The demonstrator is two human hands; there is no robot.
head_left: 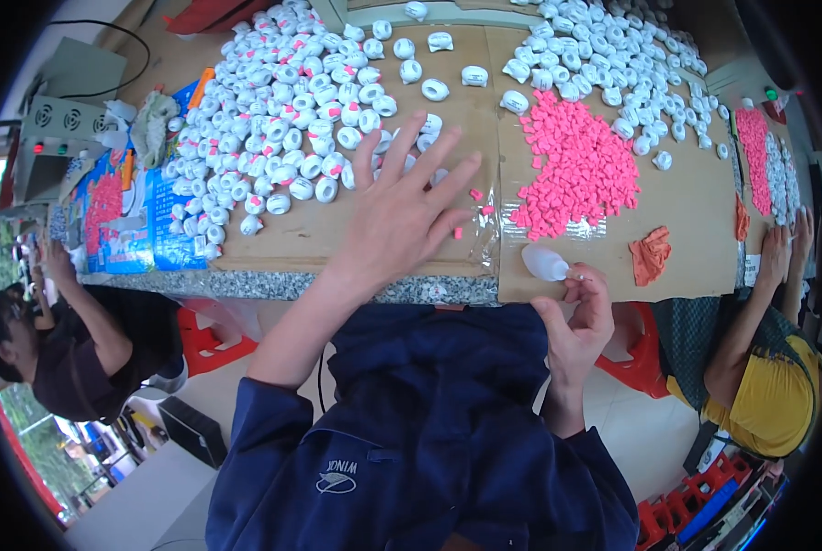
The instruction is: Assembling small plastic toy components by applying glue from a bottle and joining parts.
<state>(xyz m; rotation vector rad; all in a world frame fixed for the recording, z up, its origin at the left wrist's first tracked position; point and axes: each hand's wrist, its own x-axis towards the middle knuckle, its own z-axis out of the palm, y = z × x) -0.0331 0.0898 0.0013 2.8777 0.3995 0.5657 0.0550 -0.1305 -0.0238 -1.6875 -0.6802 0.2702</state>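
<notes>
My left hand (400, 204) is spread, fingers apart, over the right edge of a large heap of small white round plastic parts (287, 110). Several of those parts carry a pink piece. Beneath the fingertips lie a few more white parts, partly hidden; whether I touch them cannot be made out. Near the table's front edge, my right hand (578, 317) pinches the narrow end of a translucent pear-shaped squeeze bottle (544, 264). Just beyond the bottle is a pile of tiny pink pieces (576, 170). A few loose pink pieces (476, 195) sit beside my left hand.
Cardboard sheets (356, 243) cover the granite-edged table (439, 290). Another heap of white parts (613, 55) fills the back right. A crumpled orange rag (650, 256) lies right of the bottle. People work on both sides, with red stools (636, 354) near me.
</notes>
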